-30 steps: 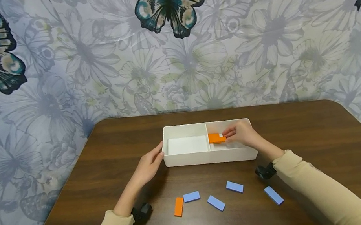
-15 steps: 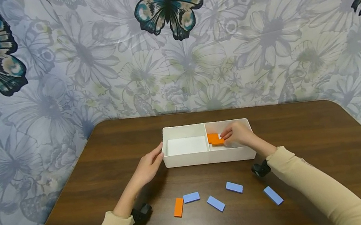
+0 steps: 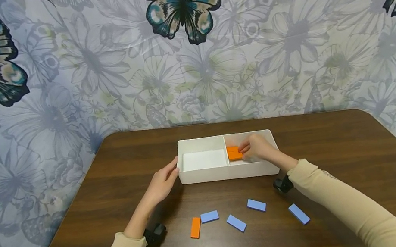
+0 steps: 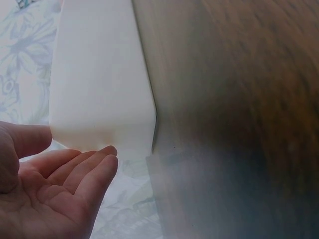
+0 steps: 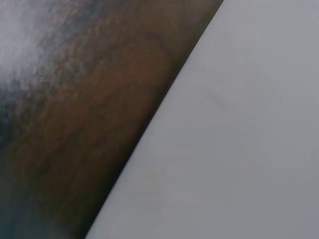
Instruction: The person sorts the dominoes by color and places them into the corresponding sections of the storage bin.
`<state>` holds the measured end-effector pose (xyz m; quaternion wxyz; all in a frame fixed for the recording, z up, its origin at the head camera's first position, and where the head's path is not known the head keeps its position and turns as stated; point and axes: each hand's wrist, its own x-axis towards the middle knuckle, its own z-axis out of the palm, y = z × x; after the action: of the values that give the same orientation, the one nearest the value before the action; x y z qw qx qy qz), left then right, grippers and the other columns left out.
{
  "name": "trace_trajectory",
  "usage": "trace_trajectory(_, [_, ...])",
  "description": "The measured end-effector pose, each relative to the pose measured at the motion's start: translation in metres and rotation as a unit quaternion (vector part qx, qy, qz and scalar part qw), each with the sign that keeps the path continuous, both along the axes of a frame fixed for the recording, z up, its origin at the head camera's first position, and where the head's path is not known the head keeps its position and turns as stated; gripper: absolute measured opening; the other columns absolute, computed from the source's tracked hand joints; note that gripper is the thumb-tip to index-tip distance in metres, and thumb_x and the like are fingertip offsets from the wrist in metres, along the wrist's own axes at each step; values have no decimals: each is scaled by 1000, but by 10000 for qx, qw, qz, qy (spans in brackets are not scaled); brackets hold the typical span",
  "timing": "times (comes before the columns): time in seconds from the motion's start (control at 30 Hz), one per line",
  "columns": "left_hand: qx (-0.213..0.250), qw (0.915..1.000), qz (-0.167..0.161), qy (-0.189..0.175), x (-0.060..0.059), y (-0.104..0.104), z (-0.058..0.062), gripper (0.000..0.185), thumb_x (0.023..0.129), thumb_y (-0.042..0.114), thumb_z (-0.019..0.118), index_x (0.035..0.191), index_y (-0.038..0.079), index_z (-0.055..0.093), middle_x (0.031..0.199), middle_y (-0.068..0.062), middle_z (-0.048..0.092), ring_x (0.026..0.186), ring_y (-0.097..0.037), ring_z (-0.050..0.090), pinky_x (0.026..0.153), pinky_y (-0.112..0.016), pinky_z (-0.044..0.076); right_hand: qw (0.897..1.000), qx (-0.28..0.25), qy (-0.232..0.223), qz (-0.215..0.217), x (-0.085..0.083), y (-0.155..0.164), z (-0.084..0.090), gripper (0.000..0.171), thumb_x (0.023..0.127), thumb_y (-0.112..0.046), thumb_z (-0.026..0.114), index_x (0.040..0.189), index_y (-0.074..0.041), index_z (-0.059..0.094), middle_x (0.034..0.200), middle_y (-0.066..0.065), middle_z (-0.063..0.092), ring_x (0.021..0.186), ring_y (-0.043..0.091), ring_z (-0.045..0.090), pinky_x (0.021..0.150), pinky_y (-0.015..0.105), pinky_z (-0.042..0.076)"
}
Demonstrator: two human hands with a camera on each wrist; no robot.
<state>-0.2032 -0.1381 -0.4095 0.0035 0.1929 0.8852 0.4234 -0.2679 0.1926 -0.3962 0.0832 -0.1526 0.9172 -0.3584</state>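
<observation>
A white two-compartment box (image 3: 206, 175) stands mid-table. My right hand (image 3: 255, 149) reaches into its right compartment, fingers curled on an orange block (image 3: 233, 153) lying there. My left hand (image 3: 164, 182) rests with straight fingers against the box's left end; in the left wrist view the open palm (image 4: 60, 189) touches the box wall (image 4: 99, 84). The left compartment shows only its white floor. In the right wrist view I see just the box's wall (image 5: 239, 139) and table wood; the hand is out of frame.
On the brown table (image 3: 344, 151) in front of the box lie one orange block (image 3: 195, 227) and several blue blocks (image 3: 236, 223), between my forearms. A butterfly-patterned curtain (image 3: 185, 47) hangs behind the table's far edge.
My right hand has pushed the orange block a little deeper and left within the right compartment. The left hand has stayed against the box.
</observation>
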Motion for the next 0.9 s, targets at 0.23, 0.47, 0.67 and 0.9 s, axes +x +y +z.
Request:
trace_trajectory(0.23, [4, 10000, 14, 38, -1, 0, 1, 46, 99, 11, 46, 141, -6, 34, 139, -21, 39, 125, -36, 39, 101, -50, 31, 9995, -281, -135, 33, 0, 0, 2, 22, 75, 10, 71, 97, 14, 67, 91, 20, 68, 85, 28, 67, 77, 35, 52])
trace_trajectory(0.47, [-4, 10000, 15, -1, 0, 0, 2, 47, 100, 13, 46, 141, -6, 34, 139, -21, 39, 126, -36, 38, 101, -50, 31, 9987, -332, -374, -51, -1, 2, 0, 22, 80, 4, 70, 100, 13, 66, 93, 18, 68, 84, 23, 66, 74, 28, 52])
trace_trajectory(0.67, [30, 10000, 28, -23, 1, 0, 1, 47, 99, 12, 47, 141, -6, 34, 140, -20, 38, 126, -36, 39, 101, -50, 31, 9943, -675, -816, -119, -1, 3, -1, 25, 86, 2, 63, 107, 16, 62, 96, 20, 67, 80, 17, 64, 66, 24, 52])
trace_trajectory(0.9, [51, 10000, 13, -26, 1, 0, 0, 47, 99, 11, 47, 141, -5, 34, 140, -20, 38, 125, -35, 39, 100, -50, 32, 9817, -1282, -1360, -373, 0, 4, -2, 26, 91, 4, 55, 112, 19, 57, 100, 25, 65, 88, 26, 66, 75, 33, 53])
